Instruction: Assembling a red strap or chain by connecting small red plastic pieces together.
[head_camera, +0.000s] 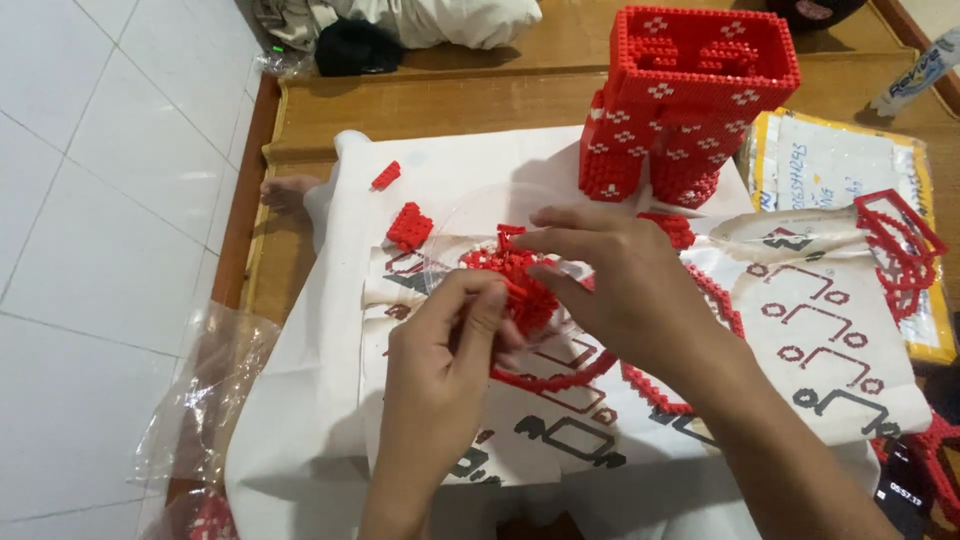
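A single head-worn camera looks steeply down and slightly forward from above the person's own arms, close enough that the left hand (440, 350) and right hand (625, 285) fill the centre. The white cloth (320, 400) spans the middle, white floor tiles (90, 200) run along the left edge (no second view).

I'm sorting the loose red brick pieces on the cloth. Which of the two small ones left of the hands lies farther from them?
The smaller red piece, near the cloth's upper left edge. The bigger chunk lies closer, just above the left hand.
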